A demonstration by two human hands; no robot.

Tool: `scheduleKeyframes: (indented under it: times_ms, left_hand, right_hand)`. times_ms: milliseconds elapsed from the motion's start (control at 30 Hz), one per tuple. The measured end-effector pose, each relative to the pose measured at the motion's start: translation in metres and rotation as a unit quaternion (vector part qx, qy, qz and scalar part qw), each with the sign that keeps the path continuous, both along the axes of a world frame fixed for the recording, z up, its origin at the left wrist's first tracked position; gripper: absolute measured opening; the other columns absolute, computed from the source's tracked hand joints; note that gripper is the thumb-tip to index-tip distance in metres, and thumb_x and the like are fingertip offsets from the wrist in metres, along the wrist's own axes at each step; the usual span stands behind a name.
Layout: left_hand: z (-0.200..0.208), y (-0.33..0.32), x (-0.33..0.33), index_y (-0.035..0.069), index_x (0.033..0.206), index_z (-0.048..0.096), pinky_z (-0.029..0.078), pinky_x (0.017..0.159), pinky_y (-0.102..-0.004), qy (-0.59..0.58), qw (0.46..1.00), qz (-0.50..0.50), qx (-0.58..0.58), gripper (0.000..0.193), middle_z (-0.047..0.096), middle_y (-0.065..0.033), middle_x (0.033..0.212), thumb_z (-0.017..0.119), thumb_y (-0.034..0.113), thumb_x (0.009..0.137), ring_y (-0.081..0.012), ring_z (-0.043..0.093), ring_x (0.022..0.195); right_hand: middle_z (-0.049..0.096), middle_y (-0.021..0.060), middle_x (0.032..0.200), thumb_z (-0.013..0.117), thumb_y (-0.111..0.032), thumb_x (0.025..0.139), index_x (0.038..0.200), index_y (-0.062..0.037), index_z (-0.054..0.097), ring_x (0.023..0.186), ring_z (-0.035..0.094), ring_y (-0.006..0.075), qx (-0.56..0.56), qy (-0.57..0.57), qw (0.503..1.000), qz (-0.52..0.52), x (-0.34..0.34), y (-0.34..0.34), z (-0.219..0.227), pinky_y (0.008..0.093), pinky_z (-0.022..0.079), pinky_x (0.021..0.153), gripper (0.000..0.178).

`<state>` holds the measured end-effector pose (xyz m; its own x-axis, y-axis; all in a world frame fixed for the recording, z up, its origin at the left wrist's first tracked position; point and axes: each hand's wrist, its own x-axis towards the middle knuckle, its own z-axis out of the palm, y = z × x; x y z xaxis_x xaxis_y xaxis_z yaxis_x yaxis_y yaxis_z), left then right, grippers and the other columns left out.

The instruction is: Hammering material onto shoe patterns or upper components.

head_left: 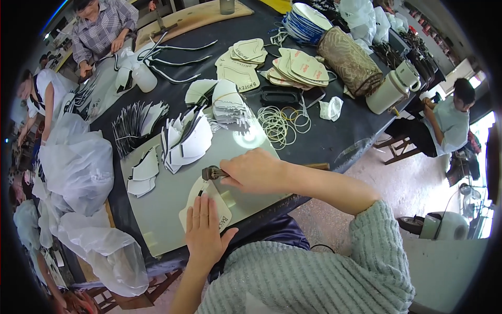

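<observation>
My right hand (253, 170) is closed around a hammer, its dark metal head (210, 173) over the tip of a cream shoe-shaped template (225, 211). My left hand (204, 230) lies flat on that template, fingers stretched out toward the hammer. A small black mark or slot shows by the fingertips. Under the template is a grey-green work board (151, 220). Beyond my hands on the board stand bundled white and black cut pieces (187, 138), with a small white stack (144, 175) to their left. Most of the hammer's handle is hidden in my grip.
Rubber bands (282, 125), cream templates (300, 68), a crumpled tissue (330, 109) and a large cream flask (392, 89) lie or stand on the black table. Plastic bags (78, 162) line the left edge. A co-worker (104, 31) works across the table; another person (452, 118) sits at right.
</observation>
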<state>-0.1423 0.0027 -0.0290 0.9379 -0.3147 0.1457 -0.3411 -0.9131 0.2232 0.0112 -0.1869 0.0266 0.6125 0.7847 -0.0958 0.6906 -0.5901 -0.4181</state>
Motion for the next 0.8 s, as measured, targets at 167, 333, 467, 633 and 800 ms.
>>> scheduleKeyframes:
  times_ms: [167,333,467,633,800]
  left_hand:
    - [0.001,0.004,0.006,-0.002,0.134,0.047,0.032,0.109,-0.0513,-0.019,0.998,0.016,-0.064,0.064,0.046,-0.0223,0.141,0.066,0.037,0.086,-0.0407,0.042,0.132]
    - [-0.009,0.025,0.014,0.000,0.112,0.061,0.044,0.097,-0.0486,-0.123,0.963,0.084,-0.223,0.037,0.062,-0.0156,0.120,0.073,0.014,0.080,-0.0379,0.056,0.114]
    - [-0.006,0.037,0.028,0.003,0.106,0.065,0.046,0.092,-0.0462,-0.150,0.955,0.146,-0.209,0.032,0.063,-0.0117,0.113,0.075,0.008,0.076,-0.0361,0.057,0.113]
    - [-0.008,0.031,0.031,0.003,0.103,0.069,0.047,0.081,-0.0405,-0.135,0.954,0.151,-0.220,0.029,0.063,-0.0097,0.099,0.077,0.008,0.075,-0.0321,0.059,0.096]
    - [-0.005,0.024,0.039,0.004,0.103,0.071,0.044,0.080,-0.0395,-0.130,0.957,0.161,-0.202,0.029,0.060,-0.0075,0.091,0.077,0.011,0.076,-0.0280,0.055,0.091]
  right_hand:
    - [0.066,0.0172,0.077,0.052,-0.035,0.097,0.099,-0.0037,0.055,0.075,0.067,0.0386,-0.055,0.033,0.997,0.035,-0.003,0.016,0.012,0.0491,0.052,0.067,0.031]
    - [0.066,0.0178,0.079,0.056,-0.030,0.094,0.102,-0.0056,0.056,0.076,0.065,0.0398,-0.037,0.029,0.999,0.001,0.011,0.002,0.001,0.0491,0.051,0.065,0.026]
    - [0.064,0.0151,0.079,0.059,-0.027,0.093,0.098,-0.0060,0.053,0.072,0.063,0.0373,0.054,0.005,0.998,-0.025,0.009,-0.007,0.013,0.0462,0.050,0.061,0.022]
    - [0.063,0.0118,0.077,0.058,-0.026,0.095,0.100,-0.0074,0.053,0.067,0.063,0.0340,-0.002,-0.043,0.999,0.019,0.007,0.000,-0.003,0.0445,0.049,0.058,0.020]
    - [0.064,0.0125,0.081,0.062,-0.021,0.092,0.106,-0.0073,0.057,0.067,0.063,0.0343,0.001,-0.044,0.999,0.032,-0.001,0.013,0.006,0.0420,0.049,0.058,0.020]
